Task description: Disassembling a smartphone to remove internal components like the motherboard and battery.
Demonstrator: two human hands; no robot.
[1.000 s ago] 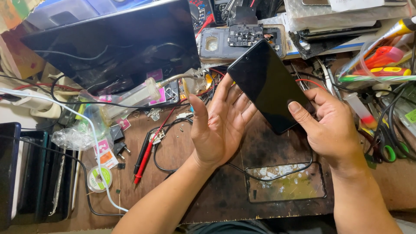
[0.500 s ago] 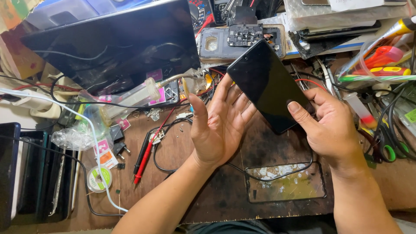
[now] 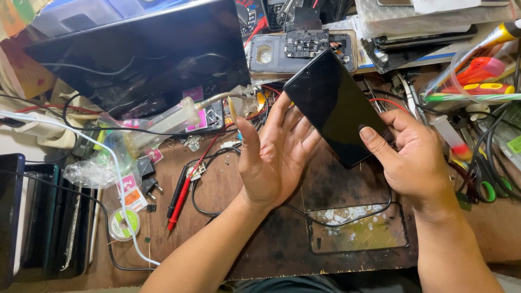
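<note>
A black smartphone (image 3: 334,106) with a dark screen is held tilted above a cluttered wooden workbench. My right hand (image 3: 415,163) grips its lower right end, thumb pressed on the glass. My left hand (image 3: 274,154) is open, palm up, with fingers spread, and its fingertips touch the phone's left edge from below. Behind the phone lies an opened phone body (image 3: 304,49) with a bare circuit board.
A large dark screen panel (image 3: 146,54) leans at the back left. Red and black probes (image 3: 182,192), a solder spool (image 3: 124,223), a syringe (image 3: 163,122), cables, green-handled scissors (image 3: 485,187), screwdrivers (image 3: 477,76) and a scratched glass plate (image 3: 358,228) surround the hands. Stacked phones (image 3: 32,217) stand at the left.
</note>
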